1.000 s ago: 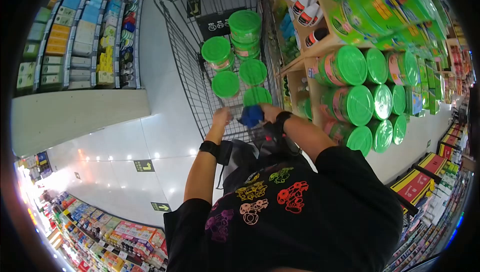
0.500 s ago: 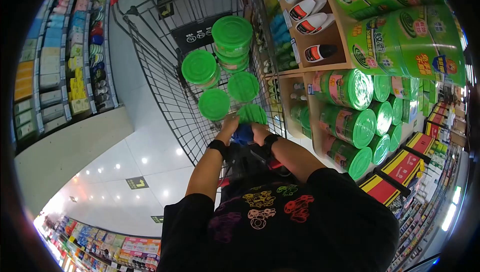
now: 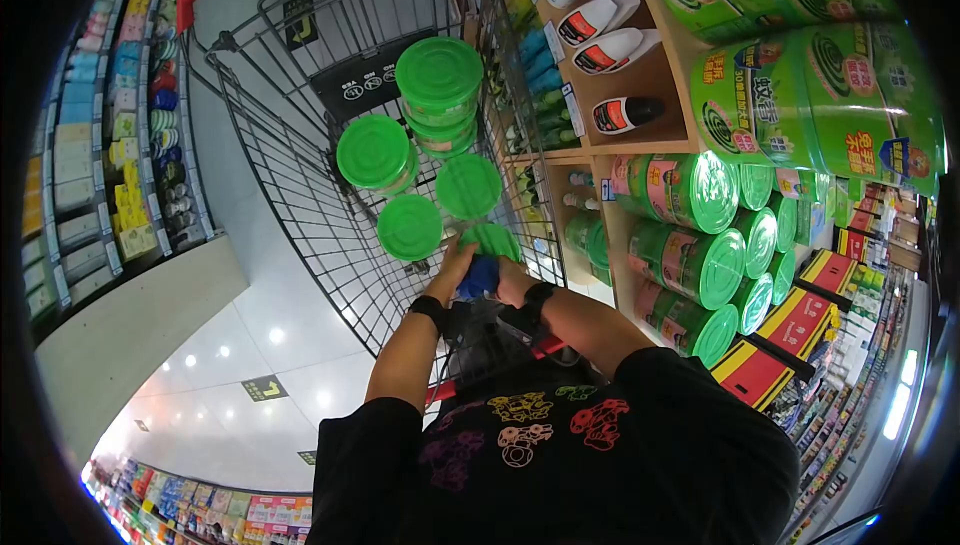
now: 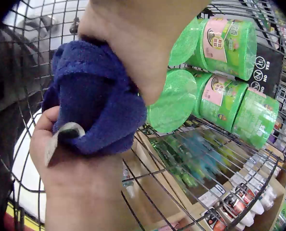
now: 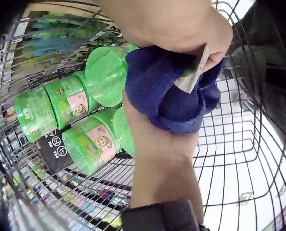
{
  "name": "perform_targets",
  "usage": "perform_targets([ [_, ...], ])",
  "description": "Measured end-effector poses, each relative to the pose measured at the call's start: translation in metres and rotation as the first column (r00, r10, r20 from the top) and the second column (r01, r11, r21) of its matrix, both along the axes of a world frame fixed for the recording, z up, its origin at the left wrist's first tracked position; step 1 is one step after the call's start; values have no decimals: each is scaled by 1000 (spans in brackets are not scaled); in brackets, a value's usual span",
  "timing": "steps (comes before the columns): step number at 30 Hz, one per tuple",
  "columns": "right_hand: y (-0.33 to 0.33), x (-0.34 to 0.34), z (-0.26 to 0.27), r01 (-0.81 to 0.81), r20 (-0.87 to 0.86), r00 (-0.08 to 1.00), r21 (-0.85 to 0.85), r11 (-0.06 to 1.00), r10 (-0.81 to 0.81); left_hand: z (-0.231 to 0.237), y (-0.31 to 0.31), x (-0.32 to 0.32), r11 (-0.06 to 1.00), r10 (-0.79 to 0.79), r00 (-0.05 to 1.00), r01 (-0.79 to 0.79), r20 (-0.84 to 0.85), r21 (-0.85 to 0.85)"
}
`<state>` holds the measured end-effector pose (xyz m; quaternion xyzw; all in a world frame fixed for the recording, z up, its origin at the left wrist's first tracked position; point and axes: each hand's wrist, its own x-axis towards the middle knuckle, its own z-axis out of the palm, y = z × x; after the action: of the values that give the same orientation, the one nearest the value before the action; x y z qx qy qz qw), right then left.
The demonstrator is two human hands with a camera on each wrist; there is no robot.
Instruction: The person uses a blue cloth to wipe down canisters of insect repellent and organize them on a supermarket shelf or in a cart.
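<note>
A dark blue towel (image 3: 479,276), bunched and folded, is held between both hands over the near end of the shopping cart. My left hand (image 3: 457,265) grips one side; its fingers are mostly hidden behind the cloth in the left wrist view. On the other side my right hand (image 3: 513,283) grips the towel, fingers curled round it beside a small white tag (image 5: 193,72). Just beyond the towel is a green-lidded tub (image 3: 492,239). Several similar tubs (image 3: 410,227) stand in the cart, two of them stacked (image 3: 438,75) near its far end.
The wire cart (image 3: 285,215) surrounds the hands on both sides. Along the right, a wooden shelf (image 3: 640,75) holds white bottles (image 3: 615,50) and green tubs (image 3: 690,255) lying on their sides. Stocked shelves (image 3: 130,145) line the left, across a pale floor (image 3: 260,315).
The left hand has moved right to the towel, which both hands now hold. The head view has shifted, so cart and tubs appear farther left and the right shelf looks larger.
</note>
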<state>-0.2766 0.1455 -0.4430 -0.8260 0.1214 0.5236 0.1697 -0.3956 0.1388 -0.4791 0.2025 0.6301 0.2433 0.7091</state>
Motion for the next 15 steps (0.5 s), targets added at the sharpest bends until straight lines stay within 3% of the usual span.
perform_targets([
  [3, -6, 9, -16, -101, -79, 993, -125, 987, 92, 18, -5, -3, 991, 129, 991, -127, 29, -46],
  [6, -45, 25, -82, -431, -198, 882, 29, 902, 428, 43, -11, -8, 986, 161, 987, -161, -10, -29],
  [7, -45, 18, -63, -430, -179, 884, 53, 901, 433, 38, -16, -9, 987, 159, 985, -157, -71, 22],
  [8, -43, 9, -46, -279, -137, 949, 54, 959, 284, 33, -22, -12, 986, 160, 978, -151, -133, 75],
  [9, -31, -9, -1, -122, -90, 988, 70, 990, 128, 39, -25, -16, 975, 196, 968, -175, -158, 141],
  [11, -8, -34, 85, -23, -44, 999, 175, 984, 31, 65, -31, -20, 939, 273, 940, -214, -202, 271],
  [12, -25, -30, 57, -144, -7, 988, 260, 955, 151, 82, -32, -23, 906, 336, 926, -270, -169, 326],
  [15, -16, -49, 120, -192, 22, 978, 499, 845, 210, 141, -29, -32, 775, 482, 868, -359, -118, 520],
])
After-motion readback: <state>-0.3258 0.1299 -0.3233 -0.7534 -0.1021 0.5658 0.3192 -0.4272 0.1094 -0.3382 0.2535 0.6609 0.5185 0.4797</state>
